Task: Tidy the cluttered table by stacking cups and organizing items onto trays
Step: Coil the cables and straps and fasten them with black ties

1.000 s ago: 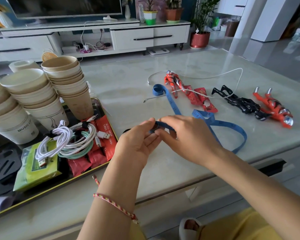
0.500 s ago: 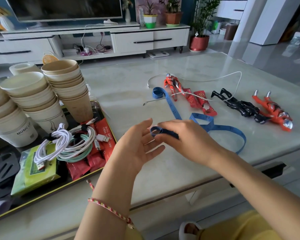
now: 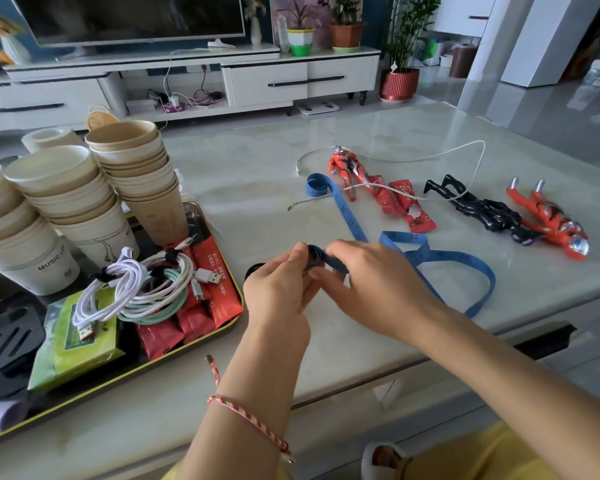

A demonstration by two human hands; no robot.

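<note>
- Our left hand (image 3: 278, 289) and right hand (image 3: 371, 282) meet just above the near part of the table (image 3: 257, 161), with the blue tape (image 3: 349, 216) between them.
- The left thumb and fingers pinch a small roll of tape. The right fingers curl over the strand just beside it and grip it, which we read as feeding the roll its next turn.
- The rest of the tape lies slack on the table. A loop lies to the right of our hands, and a straight run leads away to a curled far end.
- We judge the rolling has a purpose: wound tight, the tape would take little room on the tray (image 3: 230, 268), whereas loose it would sprawl.
- The tray, at our left, carries nested cups (image 3: 136, 168), tied cables (image 3: 146, 289), red sachets (image 3: 215, 299) and a green packet (image 3: 73, 344), all packed close.
- A white cable (image 3: 430, 157), two loose sachets (image 3: 409, 206) and three figures (image 3: 482, 211) remain on the table, well apart from the tray.
- We suspect the roll could spring open if the pinch slackens.
</note>
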